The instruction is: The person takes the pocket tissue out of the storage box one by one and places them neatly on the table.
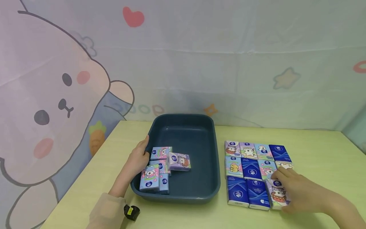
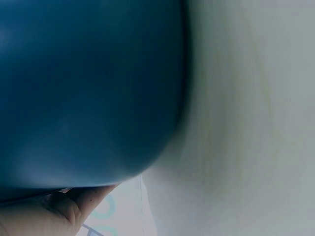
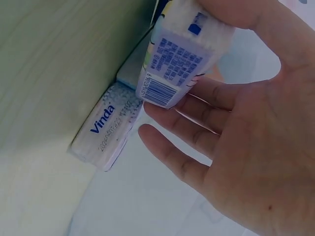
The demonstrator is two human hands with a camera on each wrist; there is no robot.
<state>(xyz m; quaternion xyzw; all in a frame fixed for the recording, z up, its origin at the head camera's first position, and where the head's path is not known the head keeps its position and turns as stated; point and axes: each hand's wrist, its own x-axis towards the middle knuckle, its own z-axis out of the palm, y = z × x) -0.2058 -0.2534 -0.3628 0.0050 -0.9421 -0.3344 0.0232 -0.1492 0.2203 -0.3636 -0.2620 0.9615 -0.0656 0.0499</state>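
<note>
My left hand (image 1: 136, 163) grips the left rim of a deep dark-blue plastic tub (image 1: 197, 136); in the left wrist view the tub's outer wall (image 2: 88, 88) fills much of the picture. Several small tissue packs (image 1: 154, 178) lie in the tub's near-left part, and a purple pack (image 1: 180, 161) leans on them. On the right, my right hand (image 1: 304, 190) holds a purple cartoon tissue pack (image 1: 277, 195) at the near-right corner of a block of packs. The right wrist view shows this pack's barcoded side (image 3: 170, 73) between thumb and fingers.
Rows of blue and pastel tissue packs (image 1: 251, 168) lie side by side right of the tub. A small black object with a yellow mark (image 1: 131, 212) sits by the left sleeve. A printed cloth (image 1: 228, 70) hangs behind the pale table (image 1: 317, 152).
</note>
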